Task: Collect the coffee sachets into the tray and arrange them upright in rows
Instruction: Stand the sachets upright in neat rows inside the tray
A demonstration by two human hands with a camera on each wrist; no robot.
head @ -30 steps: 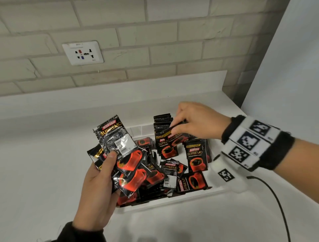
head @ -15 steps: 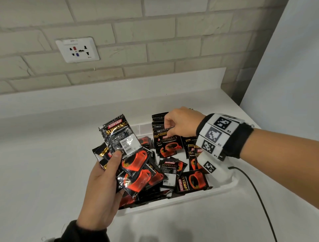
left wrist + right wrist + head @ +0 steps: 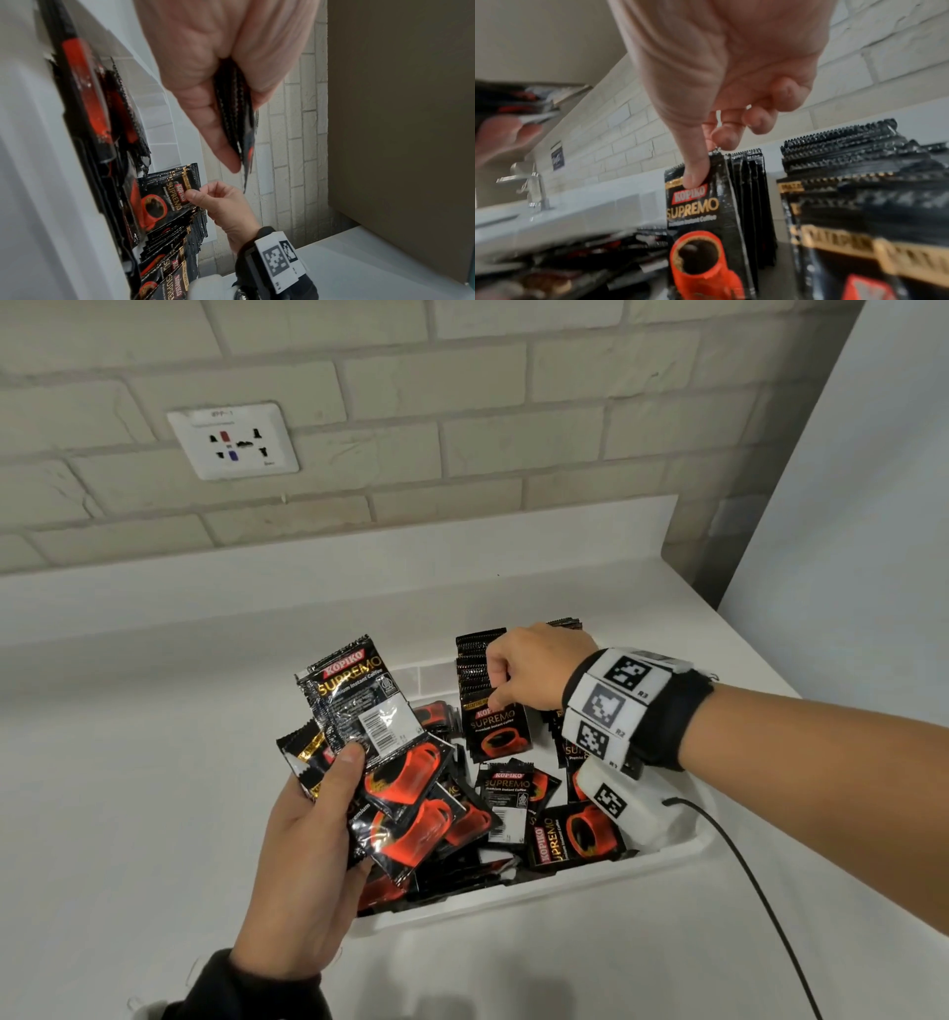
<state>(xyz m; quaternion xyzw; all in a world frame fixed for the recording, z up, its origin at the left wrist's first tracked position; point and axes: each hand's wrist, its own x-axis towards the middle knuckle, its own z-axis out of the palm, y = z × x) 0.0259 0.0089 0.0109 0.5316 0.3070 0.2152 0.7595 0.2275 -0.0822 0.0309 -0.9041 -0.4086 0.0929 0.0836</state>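
With our right hand (image 3: pixel 529 671) we are pinching the top edge of an upright black-and-red foil coffee sachet (image 3: pixel 495 730), at the front of the standing row at 12 o'clock in the shallow white plastic tray (image 3: pixel 518 891). Our left hand (image 3: pixel 308 855) is gripping a fanned bunch of sachets (image 3: pixel 380 762) over the tray's 9 o'clock side, above loose sachets (image 3: pixel 513 801) lying flat, on the white table (image 3: pixel 128 788).

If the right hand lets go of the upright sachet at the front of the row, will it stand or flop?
The front sachet looks thin and glossy, so probably floppy and slippery. With the right hand pinching its top and the row behind, it would likely lean, perhaps slide forward.
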